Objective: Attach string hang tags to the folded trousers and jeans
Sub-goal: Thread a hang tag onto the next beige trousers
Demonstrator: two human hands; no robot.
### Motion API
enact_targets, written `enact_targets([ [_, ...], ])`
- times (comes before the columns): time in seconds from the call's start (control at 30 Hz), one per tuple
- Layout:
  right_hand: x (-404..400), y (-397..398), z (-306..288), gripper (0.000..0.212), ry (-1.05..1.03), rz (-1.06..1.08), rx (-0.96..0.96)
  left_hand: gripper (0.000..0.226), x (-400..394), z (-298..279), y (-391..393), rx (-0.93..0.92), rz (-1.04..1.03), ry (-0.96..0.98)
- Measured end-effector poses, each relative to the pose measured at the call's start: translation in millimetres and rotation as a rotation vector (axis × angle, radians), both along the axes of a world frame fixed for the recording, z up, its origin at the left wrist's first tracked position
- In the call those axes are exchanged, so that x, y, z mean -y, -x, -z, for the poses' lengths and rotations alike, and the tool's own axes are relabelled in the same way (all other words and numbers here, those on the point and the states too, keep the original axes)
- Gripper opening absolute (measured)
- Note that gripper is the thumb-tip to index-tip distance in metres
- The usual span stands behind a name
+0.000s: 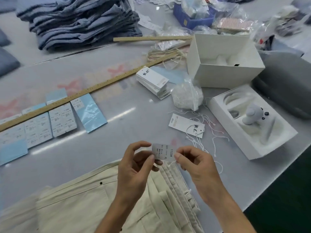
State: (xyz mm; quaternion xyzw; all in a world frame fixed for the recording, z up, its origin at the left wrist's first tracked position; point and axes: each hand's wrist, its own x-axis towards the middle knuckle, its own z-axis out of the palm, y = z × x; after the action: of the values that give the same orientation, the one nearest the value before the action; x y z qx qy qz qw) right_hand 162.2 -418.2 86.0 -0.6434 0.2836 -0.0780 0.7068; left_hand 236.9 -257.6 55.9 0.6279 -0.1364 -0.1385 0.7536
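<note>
Head view: a small printed tag [164, 152] is pinched between the left hand [134, 167] and right hand [196, 167], just above cream folded trousers [80, 204] at the bench's [117, 148] near edge. A thin string, possibly looped, is seen under the right fingertips.

Cream trousers [94, 202], a white printed tag [165, 152], pale-blue label sheets [89, 112], grey-blue stacked jeans [80, 21].

The small label [162, 152] I pinched between my fingers read "1103#" and "XL". Sticker sheets [63, 118] far to my left showed "1103#" too.
</note>
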Motion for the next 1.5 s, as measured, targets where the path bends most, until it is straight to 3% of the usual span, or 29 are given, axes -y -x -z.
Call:
enact_targets([
  [0.17,24,9,-7,0.017,0.058,-0.005,0.002,0.030,20,-8,10,-0.094,0.049,-0.003],
  [0.27,43,6,-16,0.017,0.272,-0.163,-0.053,0.026,30,-9,15,-0.237,0.103,-0.057],
  [0.33,58,5,-29,0.017,0.440,-0.310,-0.083,0.020,33,-9,14,-0.243,0.137,-0.222],
  [0.43,80,3,-53,0.016,0.605,-0.522,-0.147,0.021,32,-9,11,0.024,0.088,-0.441],
  [0.57,93,4,-72,0.013,0.743,-0.705,-0.184,0.013,42,-21,10,0.505,0.223,-0.451],
  [0.63,94,6,-73,0.011,0.774,-0.740,-0.165,0.005,49,-27,12,0.586,0.265,-0.473],
  [0.7,96,8,-68,0.010,0.771,-0.653,-0.111,0.007,51,-27,13,0.456,0.253,-0.443],
  [0.8,95,17,-50,0.040,0.656,-0.347,-0.055,0.007,51,-21,15,0.032,0.155,-0.266],
  [0.9,85,29,-29,0.034,0.410,-0.202,-0.020,0.011,52,-15,20,-0.199,0.065,-0.140],
  [1.03,71,36,-10,0.006,0.331,-0.209,-0.044,0.010,58,-11,29,-0.265,0.064,-0.067],
  [1.13,73,40,-7,0.014,0.329,-0.210,-0.043,0.004,61,-11,31,-0.291,0.073,-0.036],
  [1.3,79,46,1,0.019,0.318,-0.174,-0.038,0.016,67,2,33,-0.306,0.101,-0.090],
  [1.4,88,53,5,0.023,0.309,-0.094,-0.039,0.027,78,24,14,-0.435,0.010,-0.062],
  [1.43,92,56,7,0.023,0.300,-0.071,-0.038,0.028,86,32,4,-0.397,-0.010,-0.111],
  [1.5,99,62,9,0.022,0.274,-0.031,-0.040,0.022,110,50,-26,-0.126,0.012,-0.367],
])
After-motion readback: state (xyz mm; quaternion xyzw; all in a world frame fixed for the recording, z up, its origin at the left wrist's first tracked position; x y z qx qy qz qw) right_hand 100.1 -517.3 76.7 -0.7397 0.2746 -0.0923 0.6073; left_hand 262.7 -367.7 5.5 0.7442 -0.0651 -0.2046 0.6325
